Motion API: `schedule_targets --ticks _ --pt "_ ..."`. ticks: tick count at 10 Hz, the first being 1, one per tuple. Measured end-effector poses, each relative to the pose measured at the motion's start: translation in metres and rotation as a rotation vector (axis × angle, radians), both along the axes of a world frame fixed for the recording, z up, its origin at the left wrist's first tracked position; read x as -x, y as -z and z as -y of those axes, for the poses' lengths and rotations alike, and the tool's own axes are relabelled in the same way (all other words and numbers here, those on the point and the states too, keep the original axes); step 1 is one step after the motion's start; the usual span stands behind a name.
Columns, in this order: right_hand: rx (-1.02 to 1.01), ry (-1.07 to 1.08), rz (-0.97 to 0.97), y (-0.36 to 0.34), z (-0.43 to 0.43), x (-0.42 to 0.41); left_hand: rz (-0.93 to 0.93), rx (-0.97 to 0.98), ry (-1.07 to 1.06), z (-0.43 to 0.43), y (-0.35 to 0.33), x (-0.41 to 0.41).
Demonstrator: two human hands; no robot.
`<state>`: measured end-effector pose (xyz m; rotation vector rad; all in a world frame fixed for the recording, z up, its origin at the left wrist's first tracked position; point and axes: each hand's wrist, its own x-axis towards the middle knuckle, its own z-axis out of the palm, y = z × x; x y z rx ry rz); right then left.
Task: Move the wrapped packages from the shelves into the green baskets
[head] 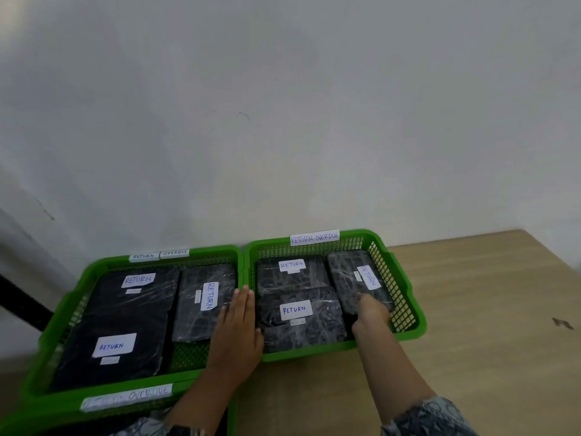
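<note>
Head view shows the left hand (235,325) flat, fingers straight, across the meeting rims of the left green basket (47,338) at 8 o'clock and the right green basket (408,313) at 5 o'clock, while the right hand (372,314) touches a wrapped package (355,272) lying along that basket's 3 o'clock wall, its grip hidden.

Left hand (239,328) flat, right hand (372,314) outstretched.

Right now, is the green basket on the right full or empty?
Nearly full. Three wrapped packages marked RETURN lie flat inside the right basket, covering almost all its floor.
</note>
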<state>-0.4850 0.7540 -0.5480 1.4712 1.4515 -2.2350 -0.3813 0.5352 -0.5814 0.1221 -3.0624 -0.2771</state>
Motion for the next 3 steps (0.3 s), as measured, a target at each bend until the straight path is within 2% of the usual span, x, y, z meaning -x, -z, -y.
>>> schedule_targets --ticks 1,3 --pt "-0.039 -0.023 -0.027 -0.006 -0.002 -0.003 0.034 -0.007 0.001 0.002 0.001 0.002" --pt "-0.320 -0.087 -0.094 -0.038 0.015 -0.034 0.124 -0.001 0.066 0.005 -0.030 0.002"
